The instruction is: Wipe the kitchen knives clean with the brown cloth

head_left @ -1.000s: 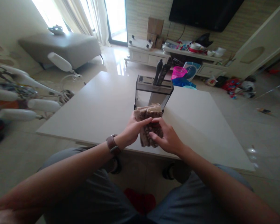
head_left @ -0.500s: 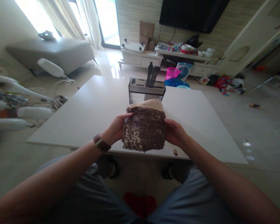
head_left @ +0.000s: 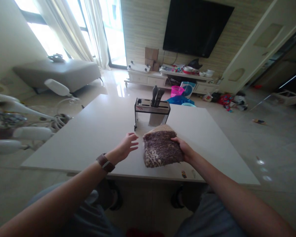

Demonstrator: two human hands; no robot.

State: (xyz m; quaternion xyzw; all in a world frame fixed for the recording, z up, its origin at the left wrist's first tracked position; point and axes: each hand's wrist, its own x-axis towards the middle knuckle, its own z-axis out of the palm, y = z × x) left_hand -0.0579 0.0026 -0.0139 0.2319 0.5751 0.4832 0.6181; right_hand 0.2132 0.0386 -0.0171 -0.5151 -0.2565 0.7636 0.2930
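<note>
A folded towel (head_left: 162, 149), fuzzy brown with pale patches and a beige fold on top, is held above the white table (head_left: 98, 131) near its front edge. My right hand (head_left: 184, 148) grips its right side, thumb across the front face and the other fingers hidden behind. To the left of the towel, my left hand (head_left: 125, 146) is apart from it, fingers spread and holding nothing. Just beyond the towel stands a knife block (head_left: 151, 107) with two dark-handled knives (head_left: 156, 96) in its slots; a broad blade shows below.
A small yellow-and-dark item (head_left: 184, 174) lies at the table's front edge. Behind the table are a pink basket (head_left: 177, 91) and a low TV cabinet (head_left: 148, 79). White-armed equipment (head_left: 34, 132) stands at the left, close to the table. A grey bench (head_left: 61, 74) is farther back.
My left hand has let go of the towel and opened to its left. The towel, now in my right hand alone, has tilted and shifted slightly right. The camera view has tipped up.
</note>
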